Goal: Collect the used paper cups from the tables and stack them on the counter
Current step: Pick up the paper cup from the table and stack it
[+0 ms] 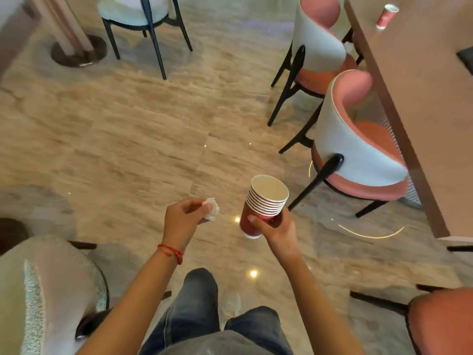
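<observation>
Paper cups: nested stack (261, 203), red, several rims showing, carried above floor (128, 129), mouth tilted up. Right hand (275, 226), grip clamped round stack's lower half. Left hand (183, 217), grip pinched on crumpled tissue (212, 212). One lone red cup (386, 16) upright near far edge of worktop (422, 103), behind pink chairs (358, 149). Judged: collection in progress, counter not in view. Next move calls for approach to worktop; both hands occupied, so lone cup must go onto the stack.
</observation>
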